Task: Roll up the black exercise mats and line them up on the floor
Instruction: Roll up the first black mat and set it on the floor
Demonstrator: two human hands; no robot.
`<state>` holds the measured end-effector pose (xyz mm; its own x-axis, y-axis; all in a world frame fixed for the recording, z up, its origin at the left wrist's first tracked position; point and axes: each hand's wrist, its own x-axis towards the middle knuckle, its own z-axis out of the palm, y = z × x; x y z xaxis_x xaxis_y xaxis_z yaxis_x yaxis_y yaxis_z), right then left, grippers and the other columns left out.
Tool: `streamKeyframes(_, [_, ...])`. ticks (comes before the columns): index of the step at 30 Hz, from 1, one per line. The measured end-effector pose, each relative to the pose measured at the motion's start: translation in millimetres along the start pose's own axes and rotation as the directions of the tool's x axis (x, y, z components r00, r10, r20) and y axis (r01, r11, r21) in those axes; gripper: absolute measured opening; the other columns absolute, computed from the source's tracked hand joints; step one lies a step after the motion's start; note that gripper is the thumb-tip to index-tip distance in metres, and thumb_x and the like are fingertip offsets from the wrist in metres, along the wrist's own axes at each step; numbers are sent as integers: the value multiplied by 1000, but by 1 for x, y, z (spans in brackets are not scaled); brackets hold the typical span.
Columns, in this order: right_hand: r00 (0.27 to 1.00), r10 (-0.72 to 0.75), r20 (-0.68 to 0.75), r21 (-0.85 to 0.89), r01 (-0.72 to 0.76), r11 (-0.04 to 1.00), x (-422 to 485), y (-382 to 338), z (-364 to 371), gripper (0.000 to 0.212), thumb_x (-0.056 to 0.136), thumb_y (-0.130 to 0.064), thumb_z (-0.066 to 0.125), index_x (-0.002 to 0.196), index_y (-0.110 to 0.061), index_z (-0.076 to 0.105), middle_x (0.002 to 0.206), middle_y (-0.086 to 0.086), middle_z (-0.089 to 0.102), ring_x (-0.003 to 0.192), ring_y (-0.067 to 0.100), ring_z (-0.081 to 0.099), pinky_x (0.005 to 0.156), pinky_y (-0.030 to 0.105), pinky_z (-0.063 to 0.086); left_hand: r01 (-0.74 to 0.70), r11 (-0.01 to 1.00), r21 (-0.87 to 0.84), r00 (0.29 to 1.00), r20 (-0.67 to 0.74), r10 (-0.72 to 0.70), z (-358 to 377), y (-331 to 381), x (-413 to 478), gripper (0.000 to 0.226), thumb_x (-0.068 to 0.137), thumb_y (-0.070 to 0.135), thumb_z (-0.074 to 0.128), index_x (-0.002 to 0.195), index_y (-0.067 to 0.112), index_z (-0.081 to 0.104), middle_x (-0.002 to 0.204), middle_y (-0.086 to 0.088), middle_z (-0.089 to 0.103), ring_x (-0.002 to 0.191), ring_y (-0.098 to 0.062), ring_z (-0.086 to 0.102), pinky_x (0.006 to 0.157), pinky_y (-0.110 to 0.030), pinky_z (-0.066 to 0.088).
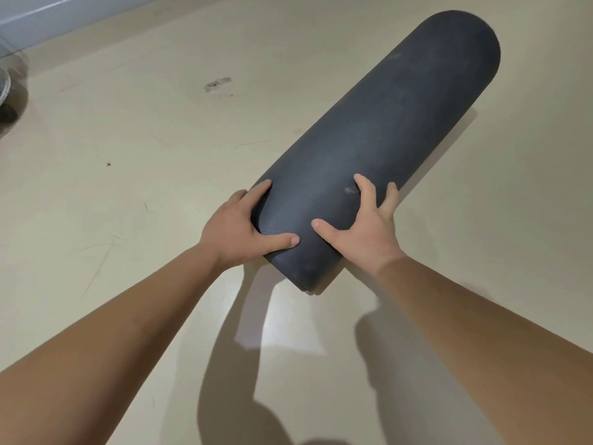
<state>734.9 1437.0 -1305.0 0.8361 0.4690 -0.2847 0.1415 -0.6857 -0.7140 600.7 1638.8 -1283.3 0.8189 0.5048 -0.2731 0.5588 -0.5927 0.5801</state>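
A black exercise mat (385, 123), rolled into a thick cylinder, stretches from the middle of the view up to the far right, its near end raised a little off the beige floor. My left hand (239, 229) grips the near end from the left, thumb across the top and fingers round the side. My right hand (362, 226) grips the same end from the right, thumb on top and fingers curled over the roll. Only this one mat is in view.
Beige floor (144, 187) with scuff marks spreads around the roll. A pale wall base (48, 17) runs along the far left, and the edge of a wire fan (4, 88) shows at the left border.
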Motion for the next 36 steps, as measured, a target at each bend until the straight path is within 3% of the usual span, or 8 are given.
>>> streamKeyframes(5, [997, 31, 76, -44, -27, 999, 7, 1, 0, 120, 54, -77, 73, 152, -71, 4, 171, -11, -22, 159, 34, 22, 124, 50, 35, 22, 1000, -4, 999, 49, -21, 3, -8, 8, 118, 68, 70, 90, 164, 49, 25, 158, 12, 44, 141, -12, 48, 104, -28, 38])
streamKeyframes(10, [989, 45, 141, -86, -33, 996, 8, 7, 3, 124, 50, -80, 78, 151, -73, 6, 167, -16, -23, 157, 36, 26, 124, 51, 35, 57, 998, -1, 996, 66, -57, 14, -19, 3, 124, 57, 83, 80, 162, 52, 22, 153, 11, 42, 140, -15, 48, 109, -39, 47])
streamKeyframes(13, [994, 35, 107, -94, -25, 995, 11, -1, -8, 125, 53, -79, 81, 154, -68, 9, 169, -10, -17, 155, 37, 30, 124, 50, 35, 36, 999, -15, 997, 63, -35, 3, -10, 10, 120, 61, 76, 83, 162, 51, 23, 150, 9, 45, 141, -17, 46, 111, -41, 46])
streamKeyframes(16, [999, -23, 48, -113, 28, 993, 9, -9, -20, 122, 63, -73, 87, 160, -60, 14, 173, -4, -15, 161, 31, 13, 126, 48, 31, -11, 1000, 7, 999, 42, 10, -9, -3, 14, 120, 57, 81, 77, 160, 49, 26, 144, 8, 49, 138, -18, 46, 111, -45, 48])
streamKeyframes(21, [994, -50, 97, -69, 57, 996, 3, -10, -18, 117, 58, -71, 82, 154, -67, 16, 171, -19, -11, 162, 23, 11, 107, 55, 54, -108, 994, 1, 993, -35, 108, -14, -6, 5, 93, 67, 81, 76, 147, 42, 47, 126, 13, 52, 126, -17, 51, 101, -45, 53])
streamKeyframes(26, [991, -68, 111, -68, 76, 995, 0, -7, -27, 113, 70, -67, 86, 160, -60, 19, 175, -8, -13, 165, 24, 0, 127, 52, 31, -180, 974, 135, 979, -68, 190, -5, 10, -3, 95, 70, 80, 68, 149, 29, 53, 143, 5, 54, 134, -26, 46, 104, -38, 45])
streamKeyframes(29, [993, -83, 81, -85, 90, 992, -3, -8, -26, 109, 70, -75, 79, 160, -60, 18, 175, -13, -12, 164, 26, -2, 122, 55, 37, -185, 967, 173, 978, -66, 199, -5, 14, -4, 99, 70, 82, 65, 151, 27, 51, 149, 2, 53, 138, -28, 45, 110, -43, 45])
streamKeyframes(36, [989, -135, 62, -117, 142, 983, -7, -21, -25, 94, 83, -65, 80, 161, -54, 30, 177, -8, -7, 164, 24, -5, 128, 50, 27, -229, 952, 205, 957, -131, 258, -11, 7, 1, 77, 80, 78, 66, 137, 28, 56, 121, 1, 57, 118, -32, 53, 98, -47, 51])
